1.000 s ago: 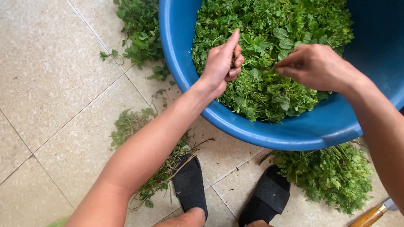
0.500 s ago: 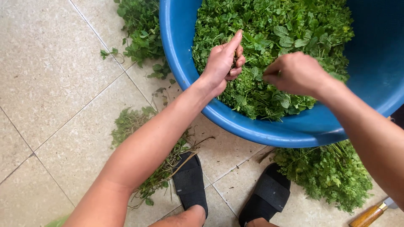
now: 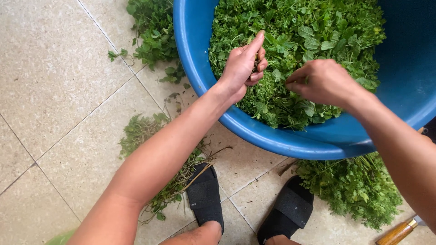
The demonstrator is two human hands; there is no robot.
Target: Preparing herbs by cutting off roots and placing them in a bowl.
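Both hands work the leafy greens (image 3: 313, 41) heaped in a blue basin (image 3: 200, 68) on the tiled floor: left hand (image 3: 243, 63) pinching a sprig, right hand (image 3: 320, 81) closed on leaves. At 5 o'clock, a wooden-handled tool (image 3: 399, 232) near the black sandals (image 3: 204, 195) could be stepped on.

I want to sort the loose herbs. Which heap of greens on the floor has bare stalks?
The heap under the left forearm, beside the left sandal: thin brown stalks show. The other heaps look leafy.

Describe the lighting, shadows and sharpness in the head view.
Head view: soft, even daylight, no harsh glare; faint shadow under the blue basin on the floor tiles; left hand, right hand and herb leaves all look sharp.
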